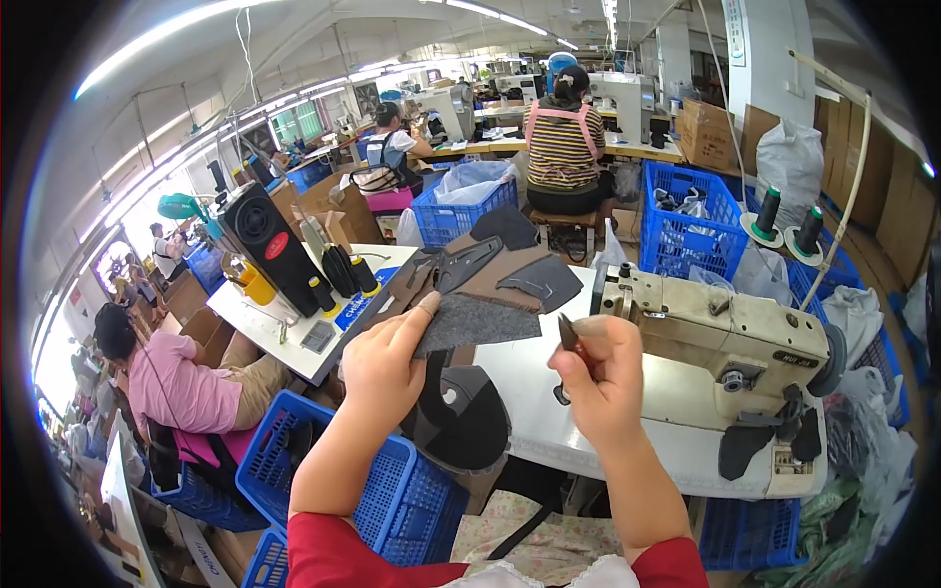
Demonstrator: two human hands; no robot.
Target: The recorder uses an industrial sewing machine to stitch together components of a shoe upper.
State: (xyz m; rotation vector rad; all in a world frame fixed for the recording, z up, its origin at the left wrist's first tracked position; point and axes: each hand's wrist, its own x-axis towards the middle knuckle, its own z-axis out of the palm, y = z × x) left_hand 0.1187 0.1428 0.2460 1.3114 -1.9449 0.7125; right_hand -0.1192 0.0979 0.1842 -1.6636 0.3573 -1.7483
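Observation:
My left hand (384,355) grips a dark grey felt piece (480,323), its fingers lying along the top and the thumb underneath. Just right of the felt's tip, my right hand (606,367) is closed on a small dark pointed tool (567,333) that looks like thread snips; most of it is hidden in the fingers. Beyond the felt, several black and brown cut pieces (505,227) lie overlapping at the white table's edge. More dark pieces (461,421) hang below my left wrist, over the near edge.
A cream sewing machine (725,338) stands on the white table (578,431) at right, with small black pieces (742,451) by its needle end. Thread cones (767,211) rise behind it. Blue crates (392,490) crowd the near left. Co-workers sit left and ahead.

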